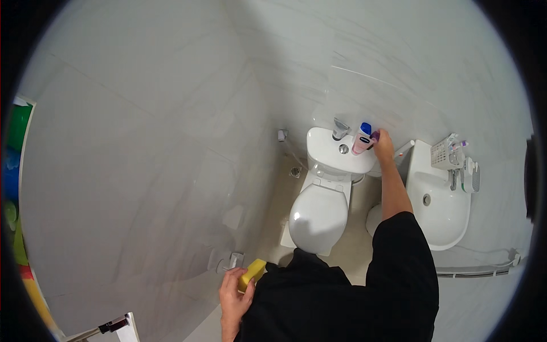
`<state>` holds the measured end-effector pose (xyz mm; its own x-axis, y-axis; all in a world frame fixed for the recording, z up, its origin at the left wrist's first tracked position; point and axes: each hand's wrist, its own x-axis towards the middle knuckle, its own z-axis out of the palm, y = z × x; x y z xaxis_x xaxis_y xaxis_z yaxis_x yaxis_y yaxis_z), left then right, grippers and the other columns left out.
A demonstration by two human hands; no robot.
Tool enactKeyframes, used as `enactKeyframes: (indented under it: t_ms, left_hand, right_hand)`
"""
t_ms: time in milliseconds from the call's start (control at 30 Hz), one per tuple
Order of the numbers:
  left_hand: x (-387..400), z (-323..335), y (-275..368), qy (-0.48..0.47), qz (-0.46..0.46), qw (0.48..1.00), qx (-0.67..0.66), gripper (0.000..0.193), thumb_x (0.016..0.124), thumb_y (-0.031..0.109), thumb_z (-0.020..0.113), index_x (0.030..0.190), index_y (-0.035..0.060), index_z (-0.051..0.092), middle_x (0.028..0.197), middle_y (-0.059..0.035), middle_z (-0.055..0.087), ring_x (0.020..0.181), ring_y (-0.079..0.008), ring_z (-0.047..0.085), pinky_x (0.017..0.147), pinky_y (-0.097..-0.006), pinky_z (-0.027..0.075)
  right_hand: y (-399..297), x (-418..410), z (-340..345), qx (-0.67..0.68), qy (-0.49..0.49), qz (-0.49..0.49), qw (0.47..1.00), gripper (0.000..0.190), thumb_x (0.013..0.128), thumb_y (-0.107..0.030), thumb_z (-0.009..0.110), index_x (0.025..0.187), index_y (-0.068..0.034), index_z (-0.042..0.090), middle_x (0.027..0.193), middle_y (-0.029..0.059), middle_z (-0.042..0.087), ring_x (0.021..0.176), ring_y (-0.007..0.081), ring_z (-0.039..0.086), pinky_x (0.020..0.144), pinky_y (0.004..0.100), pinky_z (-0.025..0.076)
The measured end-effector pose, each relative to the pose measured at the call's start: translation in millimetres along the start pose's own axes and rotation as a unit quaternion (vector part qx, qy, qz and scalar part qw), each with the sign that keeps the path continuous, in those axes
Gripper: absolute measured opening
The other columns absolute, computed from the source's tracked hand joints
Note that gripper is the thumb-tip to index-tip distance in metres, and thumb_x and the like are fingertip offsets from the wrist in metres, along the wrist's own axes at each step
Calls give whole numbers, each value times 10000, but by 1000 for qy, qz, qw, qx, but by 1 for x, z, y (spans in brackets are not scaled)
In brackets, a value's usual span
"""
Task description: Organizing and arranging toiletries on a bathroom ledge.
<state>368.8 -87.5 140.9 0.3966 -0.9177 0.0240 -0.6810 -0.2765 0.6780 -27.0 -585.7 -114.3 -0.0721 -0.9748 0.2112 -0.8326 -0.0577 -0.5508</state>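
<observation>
A yellow sponge [253, 273] is pinched in my left hand [236, 290], low beside my body and near the left wall. My right hand [384, 145] reaches to the right end of the toilet cistern lid [322, 147], its fingers around a small purple item [374, 136] that they partly hide. Close by that hand stands a pink lotion bottle [361, 143] with a blue cap. A grey squeeze tube [340, 130] is upright on its cap farther left. Between tube and bottle lies the round flush button [343, 148].
Below the cistern is the shut toilet lid [319, 218]. On the right a white washbasin [446, 222] carries a faucet [453, 179], a toothbrush basket [444, 154] and a white dispenser [471, 175]. A bidet sprayer [282, 135] hangs left; a floor drain [295, 172] lies beneath.
</observation>
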Motion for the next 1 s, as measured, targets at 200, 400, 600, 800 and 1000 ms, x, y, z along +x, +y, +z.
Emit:
enactKeyframes:
  t_ms: [200,400,600,800,1000]
  left_hand:
    - [-1,-1,-9,-26,32,999,5,326,845,90,805,1141,26,684,1136,-166,710,1016,-363,714,852,-425,587]
    - [-2,1,-6,-37,51,998,-20,330,922,149,733,1229,61,647,1202,-110,670,1015,-348,693,848,-428,571]
    - [-14,-5,-26,-14,66,997,-35,335,931,162,730,1240,65,646,1225,-92,657,1061,-322,684,885,-414,569]
    - [-36,-30,-44,-2,80,995,-61,318,944,183,729,1236,79,656,1236,-85,660,1060,-316,684,895,-409,575]
    - [-81,-59,-81,32,108,991,-79,319,939,183,739,1227,76,657,1225,-90,663,1068,-321,687,903,-412,574]
  right_hand:
    - [50,-4,11,8,5,67,998,222,864,-103,649,1070,-21,646,945,184,670,874,360,657,840,456,519]
    - [99,-69,-16,16,100,72,992,499,980,-115,591,1446,42,510,1423,250,580,1302,392,586,1124,445,446]
    - [21,-123,-51,106,161,6,981,444,1014,-99,565,1432,44,519,1373,228,604,1248,346,623,1104,421,467]
    - [-148,-140,-97,306,59,-66,948,405,1010,-64,605,1402,18,543,1323,178,618,1170,269,633,1059,387,482]
    - [-378,-204,-198,329,72,-370,866,396,995,19,572,1391,38,563,1267,133,597,1122,237,605,1036,365,469]
